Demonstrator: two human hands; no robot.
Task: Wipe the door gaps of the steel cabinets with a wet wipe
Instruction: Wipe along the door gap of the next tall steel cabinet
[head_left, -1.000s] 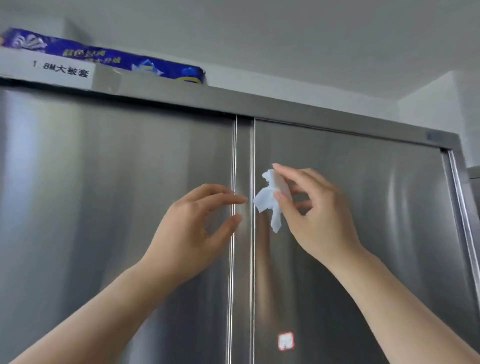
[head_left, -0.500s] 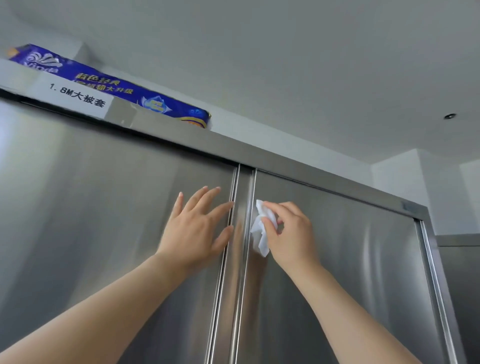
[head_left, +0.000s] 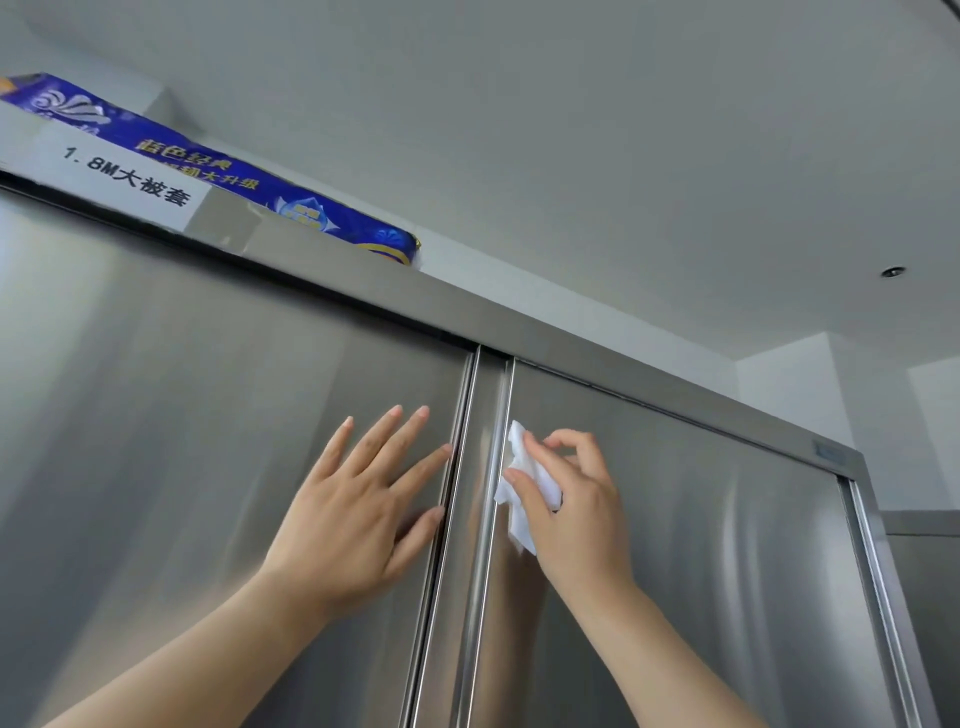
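A tall steel cabinet fills the view, with a left door (head_left: 182, 441) and a right door (head_left: 701, 545) meeting at a vertical centre strip (head_left: 475, 493). My left hand (head_left: 353, 514) lies flat on the left door, fingers spread straight, fingertips at the door's edge by the gap. My right hand (head_left: 571, 509) pinches a crumpled white wet wipe (head_left: 524, 483) between thumb and fingers and presses it against the left edge of the right door, at the gap.
A blue packet with printed writing (head_left: 249, 192) lies on the cabinet top, behind a white label (head_left: 124, 182) on the top rail. Another steel cabinet (head_left: 924, 597) stands at the far right. The ceiling has a small recessed fitting (head_left: 892, 271).
My view has tilted upward. Both hands rose along the doors toward the top rail. My left hand went from loosely curled to flat on the left door; the wipe moved onto the gap.
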